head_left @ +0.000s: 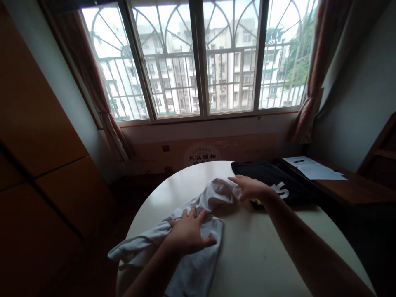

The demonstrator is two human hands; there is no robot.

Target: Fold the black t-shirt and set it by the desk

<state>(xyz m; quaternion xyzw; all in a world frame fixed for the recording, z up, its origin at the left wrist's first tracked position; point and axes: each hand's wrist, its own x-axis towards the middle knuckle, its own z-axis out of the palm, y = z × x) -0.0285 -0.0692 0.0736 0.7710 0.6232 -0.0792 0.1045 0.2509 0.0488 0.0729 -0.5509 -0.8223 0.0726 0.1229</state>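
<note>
On the long panel [145,152] low on the far wall, we read the large dark characters "月满颐和" [202,158]; the line under them is partly hidden, and the small arc above is too faint for us to read. On the dark cloth [252,170] at the right, we see a pale print [282,190] like an "S" or "5". We cannot read the white sign [272,41] outside, far right.
</note>
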